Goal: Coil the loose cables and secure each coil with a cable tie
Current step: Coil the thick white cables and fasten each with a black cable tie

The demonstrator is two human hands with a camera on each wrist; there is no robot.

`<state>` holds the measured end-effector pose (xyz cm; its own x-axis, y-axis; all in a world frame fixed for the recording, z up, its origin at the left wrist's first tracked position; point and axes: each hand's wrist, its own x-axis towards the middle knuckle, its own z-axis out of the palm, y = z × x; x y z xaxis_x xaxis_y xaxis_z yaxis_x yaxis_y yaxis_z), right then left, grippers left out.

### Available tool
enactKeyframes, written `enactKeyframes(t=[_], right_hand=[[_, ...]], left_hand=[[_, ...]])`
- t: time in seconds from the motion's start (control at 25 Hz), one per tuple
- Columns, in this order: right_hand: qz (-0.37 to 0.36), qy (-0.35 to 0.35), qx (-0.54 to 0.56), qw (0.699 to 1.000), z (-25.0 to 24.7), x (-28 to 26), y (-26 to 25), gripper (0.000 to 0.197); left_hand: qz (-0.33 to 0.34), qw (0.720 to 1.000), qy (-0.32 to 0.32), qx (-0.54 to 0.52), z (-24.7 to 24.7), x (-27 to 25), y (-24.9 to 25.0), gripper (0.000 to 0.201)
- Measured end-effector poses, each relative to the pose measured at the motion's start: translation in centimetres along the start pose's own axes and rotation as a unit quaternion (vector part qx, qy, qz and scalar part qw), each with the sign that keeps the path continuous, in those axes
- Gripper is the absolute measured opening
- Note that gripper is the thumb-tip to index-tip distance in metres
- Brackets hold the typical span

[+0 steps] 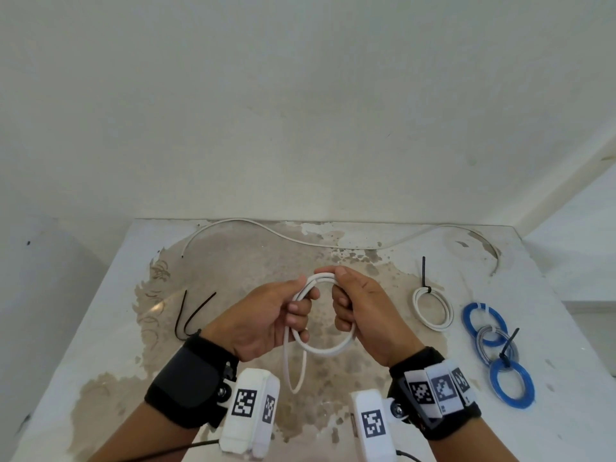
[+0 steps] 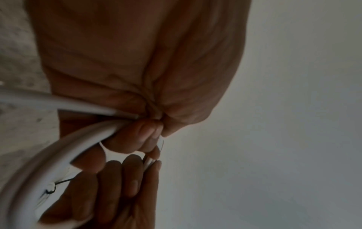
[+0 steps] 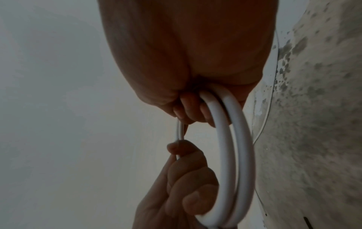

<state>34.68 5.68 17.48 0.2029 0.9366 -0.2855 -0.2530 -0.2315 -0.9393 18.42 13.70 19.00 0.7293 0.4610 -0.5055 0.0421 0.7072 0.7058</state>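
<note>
Head view: left hand (image 1: 266,315) and right hand (image 1: 361,306) both curl around a white cable (image 1: 328,348), held as a double loop above the table (image 1: 100,328); a slack bight hangs below the left hand. On the table to the right lie a tied white coil (image 1: 433,310) and blue coils (image 1: 513,383); a loose white cable (image 1: 300,240) runs along the far edge; black cable ties (image 1: 186,318) lie left. Left wrist view: fingers (image 2: 137,136) pinch the cable strands against the palm. Right wrist view: fingers (image 3: 188,106) hook two cable turns (image 3: 229,155).
</note>
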Motion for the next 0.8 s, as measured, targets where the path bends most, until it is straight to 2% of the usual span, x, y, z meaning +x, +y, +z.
enactKeyframes(t=[0.24,0.36,0.52,0.64,0.8], right_hand=[[0.023,-0.027,0.065,0.997,0.3,0.1,-0.2,0.033],[0.026,-0.032,0.056,0.998,0.3,0.2,-0.4,0.033],[0.027,0.009,0.046,0.999,0.3,0.0,-0.8,0.033],[0.089,0.039,0.056,0.994,0.0,-0.1,-0.9,0.041],[0.121,0.056,0.097,0.986,0.0,0.0,-0.9,0.029]], left_hand=[[-0.021,0.997,-0.035,-0.059,-0.2,-0.5,0.1,0.024],[-0.022,0.997,-0.035,-0.059,-0.4,-0.5,0.0,0.031],[0.003,0.997,-0.044,-0.069,-0.4,-0.4,0.0,0.025],[0.003,0.996,-0.050,-0.072,-0.9,-0.4,-0.1,0.022],[-0.009,0.997,-0.039,-0.068,-0.8,-0.3,-0.4,0.023]])
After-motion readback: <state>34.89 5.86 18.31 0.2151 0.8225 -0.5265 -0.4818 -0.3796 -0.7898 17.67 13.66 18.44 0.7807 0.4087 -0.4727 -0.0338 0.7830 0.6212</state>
